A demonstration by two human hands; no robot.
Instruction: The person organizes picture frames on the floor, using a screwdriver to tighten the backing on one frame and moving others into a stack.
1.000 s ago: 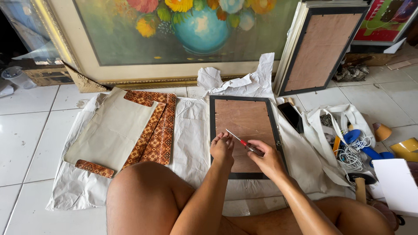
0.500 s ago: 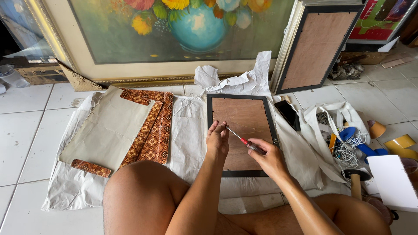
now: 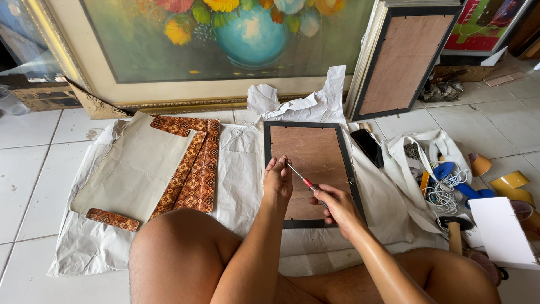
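We are working on the black picture frame (image 3: 313,171) lying back-up on white paper on the floor: our right hand (image 3: 337,207) is gripping a red-handled screwdriver (image 3: 306,184), its tip at the left edge, where our left hand (image 3: 278,180) is pressing fingers down. We judge the blade is best kept shallow and levering away from those fingers.

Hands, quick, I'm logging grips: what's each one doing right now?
Left hand: curled, fingertips on the frame's backing board, holding nothing visible.
Right hand: closed around a screwdriver.
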